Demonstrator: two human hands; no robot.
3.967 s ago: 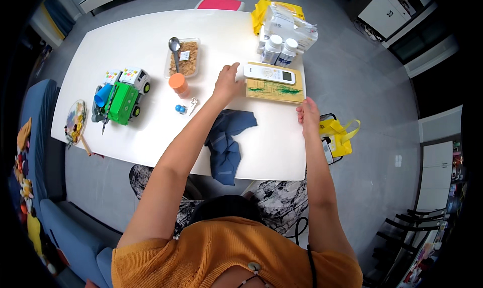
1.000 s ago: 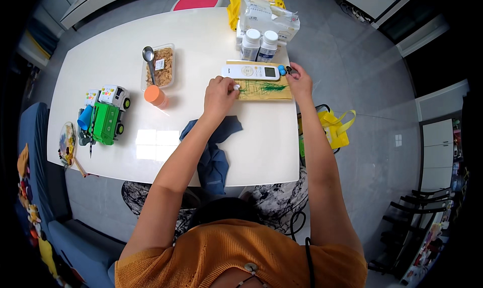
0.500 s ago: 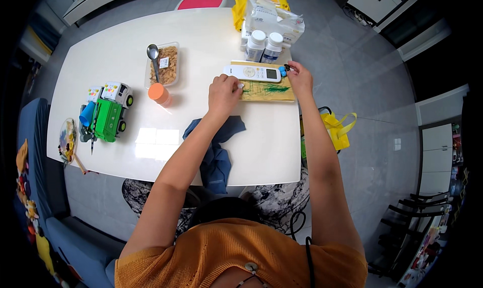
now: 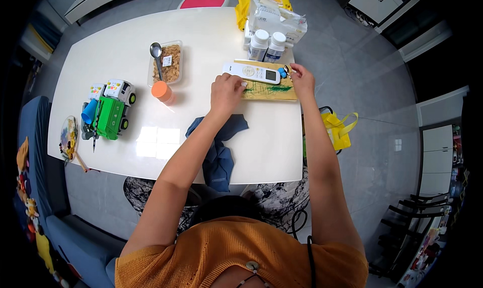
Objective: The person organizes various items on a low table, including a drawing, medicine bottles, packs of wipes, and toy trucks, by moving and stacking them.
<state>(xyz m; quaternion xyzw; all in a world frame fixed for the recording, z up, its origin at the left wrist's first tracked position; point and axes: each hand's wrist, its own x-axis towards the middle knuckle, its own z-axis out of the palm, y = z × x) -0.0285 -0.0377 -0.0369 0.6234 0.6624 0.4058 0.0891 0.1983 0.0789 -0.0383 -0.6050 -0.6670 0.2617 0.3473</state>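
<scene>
A white remote control (image 4: 254, 72) with a dark screen lies across a yellow board (image 4: 269, 90) scribbled with green. My left hand (image 4: 226, 92) is by the remote's left end, its fingers curled together over the board's left edge. A small white spot shows at its fingertips; I cannot tell whether it is a held thing or a nail. At the board's right edge, my right hand (image 4: 303, 81) has thumb and fingers drawn together beside a small blue object (image 4: 283, 72) with dark parts. What its fingertips grip, if anything, is too small to make out.
Two white bottles (image 4: 266, 46) and white packs (image 4: 274, 18) stand behind the board. A crumpled blue cloth (image 4: 219, 157) hangs over the table's front edge. Leftward are an orange-lidded jar (image 4: 162, 91), a food box (image 4: 173, 61) with a spoon (image 4: 156, 54), and a green toy truck (image 4: 108, 118).
My right hand has moved slightly down, and its fingertips have shifted beside the small blue and dark object. My left hand stays nearly in place. The whole view has shifted slightly.
</scene>
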